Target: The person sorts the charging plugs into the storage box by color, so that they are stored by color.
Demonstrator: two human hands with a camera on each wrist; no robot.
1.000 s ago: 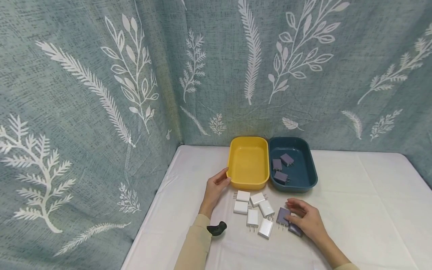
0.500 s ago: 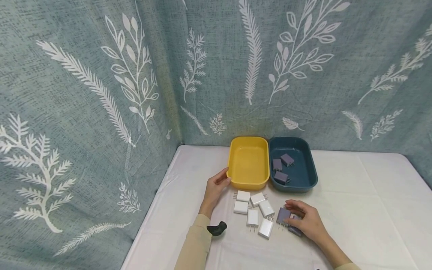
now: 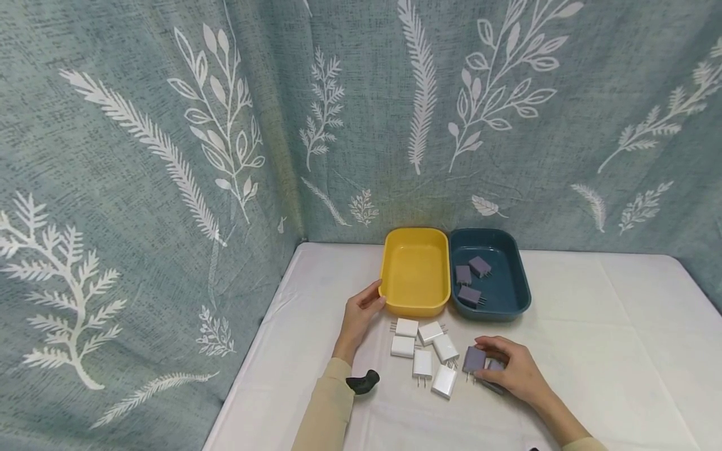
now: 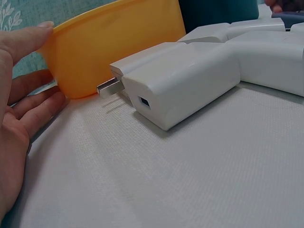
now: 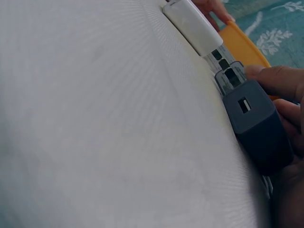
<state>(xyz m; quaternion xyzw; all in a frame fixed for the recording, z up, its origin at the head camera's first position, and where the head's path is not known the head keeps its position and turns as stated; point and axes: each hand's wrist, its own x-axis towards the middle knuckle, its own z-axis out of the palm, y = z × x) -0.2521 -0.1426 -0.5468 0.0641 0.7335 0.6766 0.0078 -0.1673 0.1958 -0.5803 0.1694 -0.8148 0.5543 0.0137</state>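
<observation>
My left hand [image 3: 358, 319] rests at the front left of the yellow tray [image 4: 109, 52]; its thumb touches the rim and its other fingers lie loosely along the outer wall. With bent fingers, my right hand [image 3: 510, 366] pinches a dark purple charger [image 5: 256, 118], tilted on the cloth, its port facing the wrist camera. Part of that charger is hidden under the hand. Just left of it lies another purple charger [image 3: 474, 359], prongs toward me. Several white chargers [image 3: 422, 363] are grouped between the hands, in front of the trays.
Beside the yellow tray stands a dark blue tray [image 3: 510, 300] with three purple chargers [image 3: 470, 294] in it. A black strap-like piece [image 3: 363, 382] sits at the left wrist. A patterned curtain [image 3: 361, 125] hangs behind the white-covered table [image 3: 598, 326].
My right hand's fingers have drawn in slightly, and the nearer purple charger has tilted up under them. The left hand, the trays and the white chargers stay as they were.
</observation>
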